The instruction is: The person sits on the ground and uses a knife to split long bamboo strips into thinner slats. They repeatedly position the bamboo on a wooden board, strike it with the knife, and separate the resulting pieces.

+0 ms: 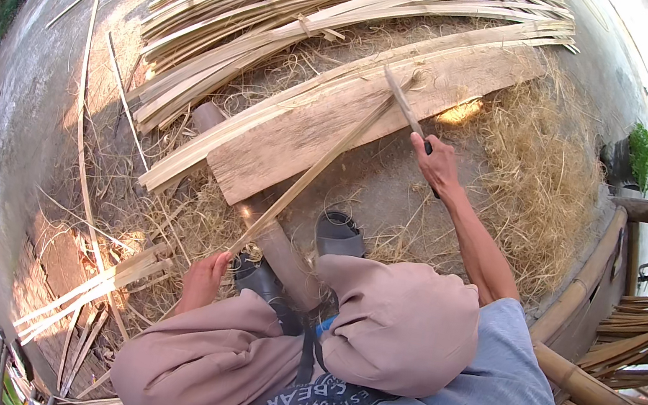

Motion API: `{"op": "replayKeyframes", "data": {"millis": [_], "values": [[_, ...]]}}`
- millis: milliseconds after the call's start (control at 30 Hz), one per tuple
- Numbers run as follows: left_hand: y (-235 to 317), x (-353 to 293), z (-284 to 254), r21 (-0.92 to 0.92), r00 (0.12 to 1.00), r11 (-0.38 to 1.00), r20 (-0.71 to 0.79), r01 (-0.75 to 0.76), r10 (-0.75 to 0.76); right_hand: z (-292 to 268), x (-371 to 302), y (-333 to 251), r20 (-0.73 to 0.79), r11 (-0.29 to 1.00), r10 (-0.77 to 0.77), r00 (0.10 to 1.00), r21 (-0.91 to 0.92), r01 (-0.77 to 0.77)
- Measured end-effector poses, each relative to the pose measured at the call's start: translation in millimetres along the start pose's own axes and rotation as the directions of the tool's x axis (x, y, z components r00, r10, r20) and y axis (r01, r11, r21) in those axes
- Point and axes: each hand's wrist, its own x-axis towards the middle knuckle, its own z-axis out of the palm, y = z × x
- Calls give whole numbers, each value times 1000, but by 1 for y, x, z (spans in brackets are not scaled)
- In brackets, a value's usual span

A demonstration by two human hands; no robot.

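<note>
My right hand point(436, 166) is closed round the dark handle of a long knife point(404, 102). Its blade points away to the upper left, over the wide wooden plank point(292, 138), close to the far end of a bamboo strip point(316, 169). My left hand point(204, 277) grips the near end of that strip beside my left knee. From there the strip slants up across the plank; whether the blade touches it I cannot tell. Several long pale bamboo strips point(177, 164) lie along the plank's far edge.
Beyond the plank lies a large pile of split bamboo point(285, 22). Curly shavings point(545, 170) cover the ground at right. A round wooden piece point(289, 265) runs beneath the plank by my dark sandals point(340, 235). Short strips point(93, 293) lie at left; bamboo poles point(587, 388) stand at right.
</note>
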Motion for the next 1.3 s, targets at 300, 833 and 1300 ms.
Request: {"op": "replayKeyframes", "data": {"millis": [300, 833, 1300], "values": [[-9, 3, 6, -36, 999, 999, 46, -1, 3, -11, 1, 4, 89, 984, -157, 984, -68, 163], [6, 46, 32, -274, 954, 932, -246, -237, 170, 35, -20, -8, -68, 987, 105, 992, 132, -96], [24, 54, 39, -111, 966, 980, -221, -162, 135, -1, -25, -11, -41, 997, 73, 996, 40, -71]]}}
